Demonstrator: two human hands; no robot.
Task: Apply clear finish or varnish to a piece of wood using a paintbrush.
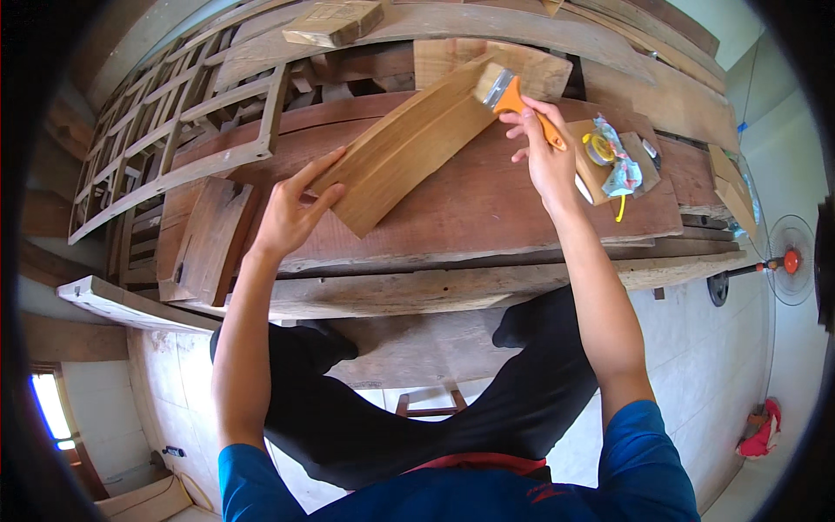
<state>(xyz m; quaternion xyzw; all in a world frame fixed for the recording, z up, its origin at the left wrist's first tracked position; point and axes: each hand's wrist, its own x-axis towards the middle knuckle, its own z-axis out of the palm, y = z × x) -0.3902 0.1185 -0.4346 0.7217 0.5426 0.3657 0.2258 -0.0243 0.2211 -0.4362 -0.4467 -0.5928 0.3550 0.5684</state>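
A long wooden board (417,139) slants across the worktop, its near end toward me and its far end resting over another piece of wood (548,74). My left hand (296,209) grips the near end by its left edge, thumb on the top face and fingers along the side. In my right hand (546,143) is a paintbrush (513,100) with an orange handle, a metal band and pale bristles. The bristles are at the board's far end, on or just above its surface; I cannot tell which.
Right of the board lie a yellow tape measure (598,149) and a crumpled blue wrapper (623,170). A slatted wooden frame (183,148) stands at the left, beside a short wooden block (211,239). Another block (333,22) sits at the back. A fan (790,259) stands at the far right.
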